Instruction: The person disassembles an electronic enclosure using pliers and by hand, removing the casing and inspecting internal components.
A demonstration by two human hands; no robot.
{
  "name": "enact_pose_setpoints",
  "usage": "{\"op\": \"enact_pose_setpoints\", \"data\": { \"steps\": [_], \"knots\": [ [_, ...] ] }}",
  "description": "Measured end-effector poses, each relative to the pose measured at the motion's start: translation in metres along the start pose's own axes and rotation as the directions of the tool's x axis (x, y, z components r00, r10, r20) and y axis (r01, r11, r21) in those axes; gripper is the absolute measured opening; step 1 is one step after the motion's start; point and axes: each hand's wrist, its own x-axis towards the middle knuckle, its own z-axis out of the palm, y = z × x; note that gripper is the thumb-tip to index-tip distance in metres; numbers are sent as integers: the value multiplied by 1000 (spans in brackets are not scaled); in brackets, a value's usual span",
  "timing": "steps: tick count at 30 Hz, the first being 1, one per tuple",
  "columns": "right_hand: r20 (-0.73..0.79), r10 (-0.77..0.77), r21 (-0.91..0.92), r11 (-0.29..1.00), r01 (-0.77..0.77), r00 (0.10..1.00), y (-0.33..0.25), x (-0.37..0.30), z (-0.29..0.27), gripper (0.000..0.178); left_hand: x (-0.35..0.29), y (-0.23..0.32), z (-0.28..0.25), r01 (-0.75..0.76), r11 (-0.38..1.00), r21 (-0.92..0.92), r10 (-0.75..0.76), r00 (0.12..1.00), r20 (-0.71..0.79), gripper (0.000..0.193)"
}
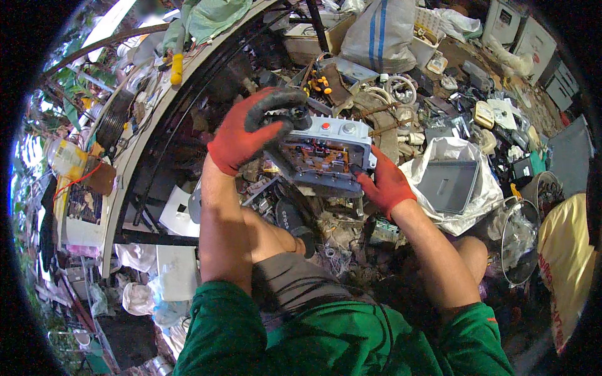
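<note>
A grey box-shaped device housing (pixel 342 130) is held up in front of me, its near side open. Inside it shows an orange-brown circuit board (pixel 323 160) with small parts and wires. On its top edge sit a red button (pixel 325 126) and a silver round one. My left hand (pixel 254 128), in a red glove with black fingers, curls round the housing's upper left end; its fingertips blend with dark parts there. My right hand (pixel 385 187), gloved alike, grips the lower right corner, thumb on the near rim.
A white sack (pixel 483 200) with a grey panel (pixel 448 186) on it lies to the right, near a wire-rimmed basket (pixel 520 241). A blue-striped sack (pixel 379 37) stands at the back. A table edge (pixel 147 119) curves along the left, bearing a yellow-handled tool (pixel 177 69). Scrap parts cover the ground.
</note>
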Motion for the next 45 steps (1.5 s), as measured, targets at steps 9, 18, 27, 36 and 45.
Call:
{"op": "enact_pose_setpoints", "data": {
  "steps": [9,18,27,36,45],
  "knots": [
    [-1,16,10,1000,-16,1000,-1,0,0,77,3,0,9,147,982,119,-151,988,23,54],
    [-18,59,34,998,-58,998,-12,1,-2,73,5,3,9,253,967,-18,-253,967,16,45],
    [-39,43,57,998,-40,998,-7,10,-1,64,4,11,4,-70,960,269,34,990,136,46],
    [-87,23,42,999,-20,996,-9,11,7,61,53,38,-16,-682,305,665,152,724,673,52],
    [-96,101,75,993,-94,990,-18,10,6,53,74,32,2,-681,362,636,238,727,643,26]
  ]
}}
